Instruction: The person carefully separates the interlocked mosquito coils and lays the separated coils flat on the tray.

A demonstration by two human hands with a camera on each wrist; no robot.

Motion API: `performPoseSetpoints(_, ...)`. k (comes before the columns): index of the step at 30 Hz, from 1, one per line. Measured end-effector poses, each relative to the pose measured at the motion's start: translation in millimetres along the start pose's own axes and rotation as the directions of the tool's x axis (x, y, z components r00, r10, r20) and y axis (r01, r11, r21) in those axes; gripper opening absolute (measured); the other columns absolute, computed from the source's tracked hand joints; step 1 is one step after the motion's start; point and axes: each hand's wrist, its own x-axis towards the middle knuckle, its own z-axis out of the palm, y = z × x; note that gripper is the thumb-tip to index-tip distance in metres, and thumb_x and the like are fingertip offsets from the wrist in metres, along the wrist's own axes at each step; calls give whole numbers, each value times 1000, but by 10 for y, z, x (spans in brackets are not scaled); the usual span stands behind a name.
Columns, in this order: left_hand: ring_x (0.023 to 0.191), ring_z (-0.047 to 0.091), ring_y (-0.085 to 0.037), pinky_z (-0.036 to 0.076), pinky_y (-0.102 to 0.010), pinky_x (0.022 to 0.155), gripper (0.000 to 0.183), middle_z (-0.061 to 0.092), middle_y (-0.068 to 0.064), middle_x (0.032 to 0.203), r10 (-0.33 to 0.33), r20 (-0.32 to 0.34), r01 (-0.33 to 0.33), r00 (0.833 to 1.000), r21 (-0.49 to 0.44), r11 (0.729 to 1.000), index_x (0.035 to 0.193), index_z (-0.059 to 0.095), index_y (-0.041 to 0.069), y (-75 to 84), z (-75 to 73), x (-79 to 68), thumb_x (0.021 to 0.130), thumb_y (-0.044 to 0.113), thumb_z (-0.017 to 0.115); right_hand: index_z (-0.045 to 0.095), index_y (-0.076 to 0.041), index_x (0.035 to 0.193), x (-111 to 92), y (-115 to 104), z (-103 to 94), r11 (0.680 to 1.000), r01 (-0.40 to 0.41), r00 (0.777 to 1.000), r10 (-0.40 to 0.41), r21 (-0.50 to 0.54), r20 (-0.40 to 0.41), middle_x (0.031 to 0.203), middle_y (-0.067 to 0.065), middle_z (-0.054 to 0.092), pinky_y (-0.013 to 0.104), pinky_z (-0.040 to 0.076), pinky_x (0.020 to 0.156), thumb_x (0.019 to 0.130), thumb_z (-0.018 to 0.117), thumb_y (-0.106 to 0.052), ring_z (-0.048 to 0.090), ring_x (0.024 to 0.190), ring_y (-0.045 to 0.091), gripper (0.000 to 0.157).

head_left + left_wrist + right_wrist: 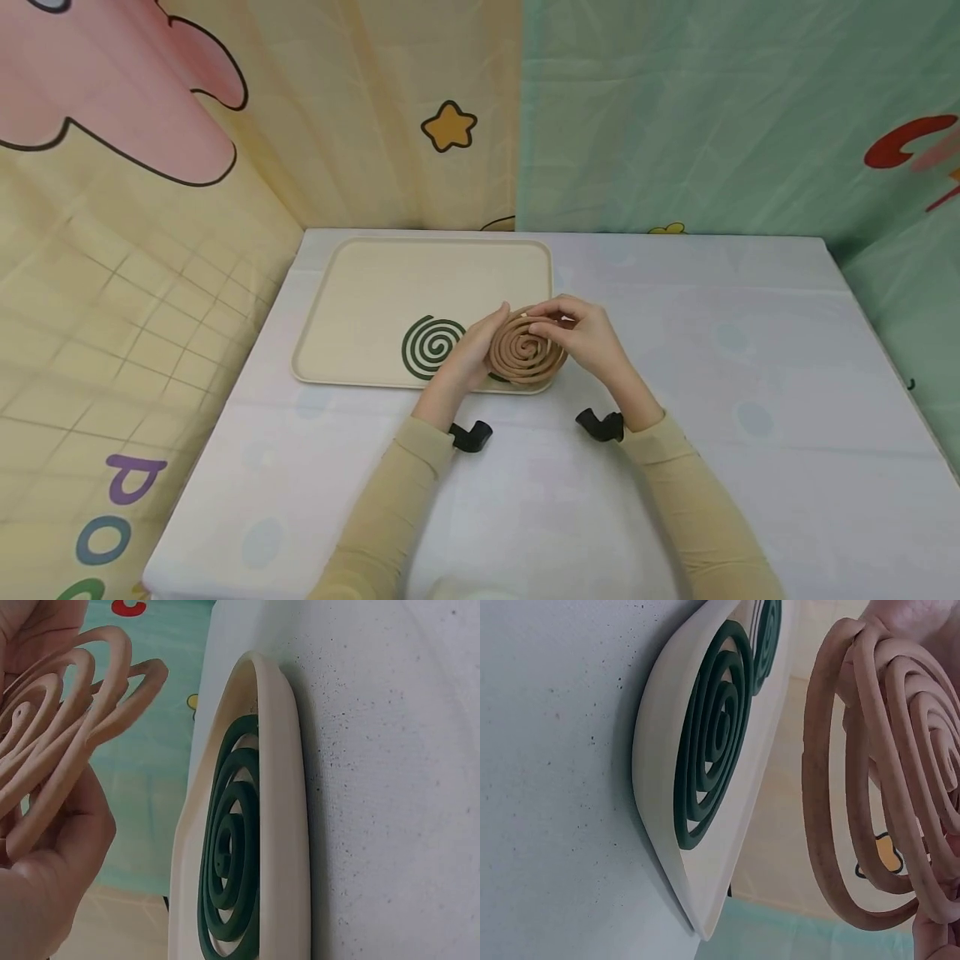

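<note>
A brown mosquito coil (527,352) is held up over the tray's near right corner, its loops sprung apart at different heights in both wrist views. My left hand (472,348) grips its left edge from the side. With thumb and fingers, my right hand (588,335) pinches its upper right part. Below lies a dark green mosquito coil (718,739), mostly hidden by the brown one in the head view. A second green coil (427,343) lies to its left, partly covered by my left hand. Both green coils rest flat in the cream tray (375,287).
A white patterned cloth (750,350) covers the table. Each wrist carries a black camera mount, the left mount (471,436) and the right mount (602,425). Printed curtains (675,108) hang behind the table's back edge and at both sides.
</note>
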Motion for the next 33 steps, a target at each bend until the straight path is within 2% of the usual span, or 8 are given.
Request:
performPoseSetpoints(4, 136, 47, -32, 38, -46, 113, 66, 46, -20, 145, 44, -21, -45, 999, -52, 998, 148, 35, 2, -4, 19, -3, 104, 52, 31, 69, -4, 114, -19, 34, 5, 1000, -22, 999, 22, 6, -41, 114, 15, 69, 18, 52, 87, 89, 73, -15, 62, 95, 2, 28)
performPoseSetpoints(9, 147, 29, -27, 23, -41, 122, 64, 33, -16, 155, 139, -57, -148, 989, -223, 964, 151, 31, 4, 0, 31, -13, 106, 50, 26, 63, 0, 122, -50, 116, 32, 990, -106, 988, 115, 92, -99, 113, 16, 66, 16, 53, 78, 89, 74, -13, 61, 90, 1, 37)
performPoseSetpoints(12, 149, 26, -26, 20, -41, 123, 63, 31, -14, 157, 170, -65, -181, 983, -282, 942, 152, 29, 4, -1, 30, -13, 107, 48, 23, 62, 3, 121, -65, 171, 61, 978, -148, 982, 163, 150, -97, 106, 16, 66, 22, 57, 76, 89, 73, -12, 64, 83, 3, 37)
performPoseSetpoints(15, 148, 26, -25, 18, -41, 124, 60, 30, -14, 156, 180, -52, -187, 982, -310, 932, 152, 26, 3, -6, 21, -13, 108, 44, 20, 63, 3, 119, -77, 199, 67, 976, -157, 982, 170, 151, -83, 101, 16, 67, 28, 59, 77, 90, 73, -13, 66, 80, 4, 35)
performPoseSetpoints(19, 142, 31, -25, 20, -44, 123, 59, 33, -16, 150, 140, -28, -142, 990, -287, 947, 150, 28, 1, -10, -9, -24, 108, 42, 22, 66, 0, 114, -99, 172, 18, 990, -123, 991, 126, 65, -48, 102, 18, 69, 29, 59, 76, 90, 72, -13, 67, 80, 4, 28)
performPoseSetpoints(25, 136, 38, -24, 27, -44, 120, 59, 40, -14, 142, 65, 8, -64, 998, -149, 987, 145, 35, 0, 6, -45, -39, 106, 43, 27, 70, -5, 111, -131, 123, -63, 993, -21, 999, 27, -115, 46, 102, 12, 71, 27, 57, 75, 89, 73, -15, 65, 84, 10, 24)
performPoseSetpoints(29, 116, 50, -16, 41, -32, 106, 49, 50, -7, 121, 55, 17, -53, 998, -88, 995, 130, 45, 2, 13, -35, -38, 106, 42, 28, 72, -6, 109, -136, 97, -73, 980, 50, 996, -35, -194, 79, 96, 8, 68, 26, 56, 75, 88, 73, -13, 60, 86, 15, 22)
performPoseSetpoints(33, 103, 53, -12, 48, -22, 89, 38, 50, -3, 111, 94, -10, -95, 996, -118, 988, 117, 46, 9, -5, -7, -28, 107, 41, 28, 70, -5, 110, -140, 78, -60, 981, 18, 999, -8, -192, 52, 98, 10, 69, 26, 55, 74, 89, 73, -15, 65, 90, 21, 24)
